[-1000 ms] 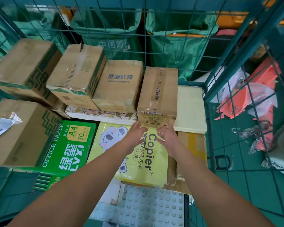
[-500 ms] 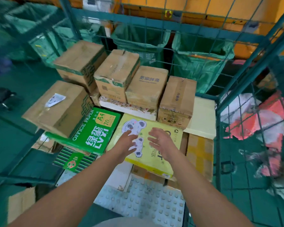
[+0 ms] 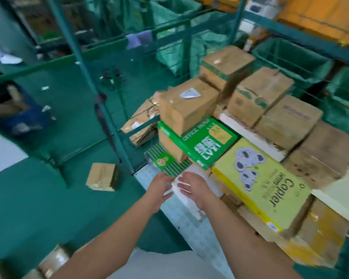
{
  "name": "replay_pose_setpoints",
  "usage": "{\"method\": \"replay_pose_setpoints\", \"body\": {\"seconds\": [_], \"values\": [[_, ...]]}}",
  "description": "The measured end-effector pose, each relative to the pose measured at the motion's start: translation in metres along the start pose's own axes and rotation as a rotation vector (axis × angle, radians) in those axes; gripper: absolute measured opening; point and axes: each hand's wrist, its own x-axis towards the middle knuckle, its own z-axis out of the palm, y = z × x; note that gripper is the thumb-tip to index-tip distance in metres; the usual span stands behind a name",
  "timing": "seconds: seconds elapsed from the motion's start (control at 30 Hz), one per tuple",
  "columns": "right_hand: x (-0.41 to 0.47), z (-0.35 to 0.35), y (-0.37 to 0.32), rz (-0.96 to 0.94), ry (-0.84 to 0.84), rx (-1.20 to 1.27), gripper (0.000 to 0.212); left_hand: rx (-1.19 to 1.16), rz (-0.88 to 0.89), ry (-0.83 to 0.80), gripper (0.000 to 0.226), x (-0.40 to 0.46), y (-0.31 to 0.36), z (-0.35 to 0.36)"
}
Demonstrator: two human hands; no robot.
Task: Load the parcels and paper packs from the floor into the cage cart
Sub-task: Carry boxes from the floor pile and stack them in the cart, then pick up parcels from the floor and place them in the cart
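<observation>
Head view: both hands — left (image 3: 158,188), right (image 3: 193,189) — spread flat, holding nothing, over white pack (image 3: 186,200).

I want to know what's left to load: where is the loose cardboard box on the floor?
In the head view, the small cardboard box lies on the green floor, left of the cage cart's corner post and the hands.

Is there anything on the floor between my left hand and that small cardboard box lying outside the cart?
Nothing visible. The small cardboard box lies on bare green floor left of the left hand, with the cart's corner post standing behind that path, not across it.
</observation>
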Motion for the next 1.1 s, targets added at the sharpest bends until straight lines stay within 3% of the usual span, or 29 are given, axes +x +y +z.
{"method": "replay_pose_setpoints", "body": {"seconds": [0.23,0.43,0.6,0.8,1.1], "values": [[0.007,0.163,0.055,0.054,-0.168,-0.219,0.012,-0.254,0.046,0.235,0.047,-0.042,-0.015,-0.166],[-0.004,0.269,0.09,0.08,-0.322,-0.464,0.007,-0.487,0.1,0.404,0.048,-0.083,-0.034,-0.265],[-0.01,0.327,0.115,0.064,-0.443,-0.682,0.022,-0.671,0.129,0.521,0.051,-0.108,-0.061,-0.312],[-0.025,0.394,0.152,0.08,-0.603,-0.9,0.015,-0.919,0.178,0.712,0.047,-0.145,-0.09,-0.362],[-0.037,0.463,0.196,0.174,-0.894,-1.159,0.022,-1.244,0.183,0.954,0.042,-0.171,-0.124,-0.39]]}}
